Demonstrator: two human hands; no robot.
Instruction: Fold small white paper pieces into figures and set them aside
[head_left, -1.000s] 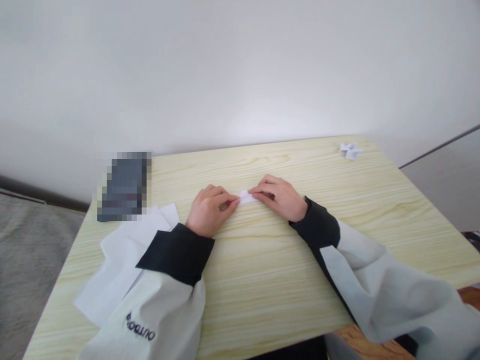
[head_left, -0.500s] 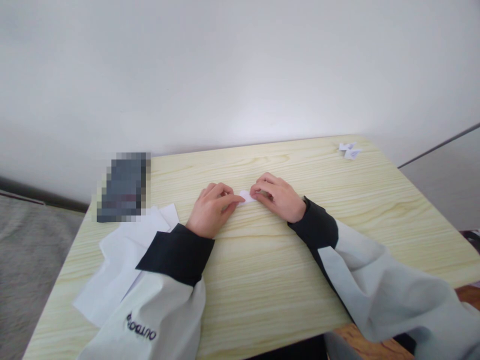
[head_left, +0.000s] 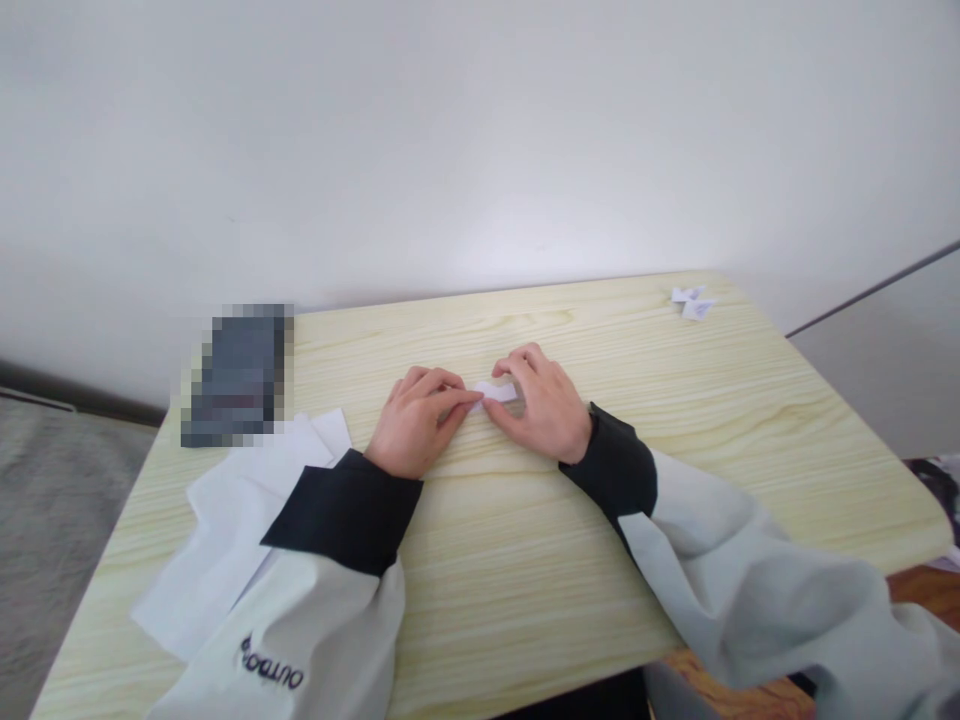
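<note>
A small folded strip of white paper (head_left: 498, 391) lies on the pale wood-grain table (head_left: 480, 560), between my two hands. My left hand (head_left: 420, 420) pinches its left end between thumb and fingers. My right hand (head_left: 541, 402) is curved around the strip's right part, thumb at its lower edge near my left fingertips. The right index finger is lifted apart from the thumb, and the strip's right end shows between them.
White paper sheets (head_left: 232, 520) lie at the left, partly under my left sleeve. Behind them is a dark, pixelated flat object (head_left: 238, 375). Small folded white paper pieces (head_left: 694, 303) sit at the back right. A white wall (head_left: 480, 150) borders the table's back edge.
My right thumb has slid left toward my left fingertips, and the right fingers have spread, uncovering more of the strip. The view has shifted slightly.
</note>
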